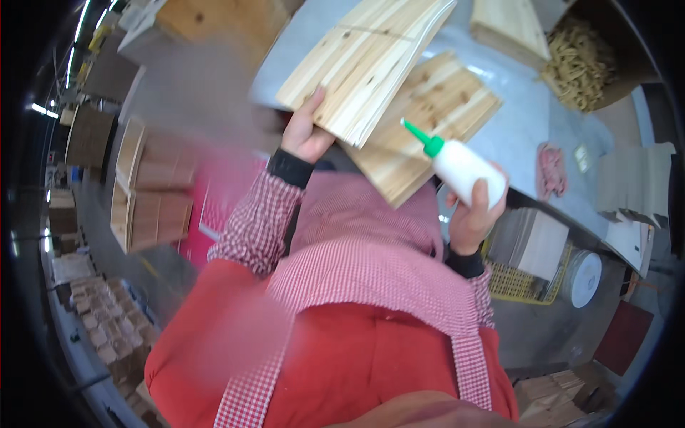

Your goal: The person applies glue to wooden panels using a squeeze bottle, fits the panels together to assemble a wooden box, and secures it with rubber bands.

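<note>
Holding striped wooden board [364, 68] in left hand [308, 134], by near left corner; thumb pressed on upper face, other fingers mostly hidden beneath. Noted along right edge of same: white line. Grasping white glue bottle [460, 167] in right hand [477, 217], fingers wrapped around lower body; green nozzle [422, 139] aimed up and left, near held board. Below both: second board [457, 96], partly on grey table [510, 143], jutting past near edge. Farther right on table: pink cloth [551, 171]. At far right corner: heap of tan rings [579, 64].
</note>
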The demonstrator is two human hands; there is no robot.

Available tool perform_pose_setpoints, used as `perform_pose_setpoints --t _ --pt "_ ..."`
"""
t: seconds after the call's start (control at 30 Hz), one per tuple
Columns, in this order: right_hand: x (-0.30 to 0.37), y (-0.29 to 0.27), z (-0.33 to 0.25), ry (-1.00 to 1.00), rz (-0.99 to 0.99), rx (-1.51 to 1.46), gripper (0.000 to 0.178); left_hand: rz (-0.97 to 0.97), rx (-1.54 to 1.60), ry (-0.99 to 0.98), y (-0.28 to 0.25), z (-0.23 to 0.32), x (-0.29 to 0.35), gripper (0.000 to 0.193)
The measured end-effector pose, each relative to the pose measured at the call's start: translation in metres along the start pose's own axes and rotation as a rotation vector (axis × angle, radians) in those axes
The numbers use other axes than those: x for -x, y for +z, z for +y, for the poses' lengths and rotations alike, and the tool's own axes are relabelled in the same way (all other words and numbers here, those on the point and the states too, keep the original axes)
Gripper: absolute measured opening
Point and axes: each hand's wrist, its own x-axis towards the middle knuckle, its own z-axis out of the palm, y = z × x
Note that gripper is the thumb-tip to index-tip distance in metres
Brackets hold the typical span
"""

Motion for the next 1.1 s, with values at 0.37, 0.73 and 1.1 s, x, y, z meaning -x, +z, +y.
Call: perform_pose_setpoints --t 0.37,0.73,1.1 --pt "-0.076 -0.049 0.01 -0.001 0.258 -0.08 0.048 0.019 0.004 0.083 0.124 -0.07 -0.24 0.039" --pt "-0.103 -0.078 0.038 0.058 0.545 0.097 0.047 0.225 0.029 -0.246 0.188 -0.252 -0.408 0.036" --pt "-0.182 -0.061 0.072 -0.005 0.263 0.182 0.037 -0.001 -0.572 -0.114 0.091 -0.041 -0.15 0.019"
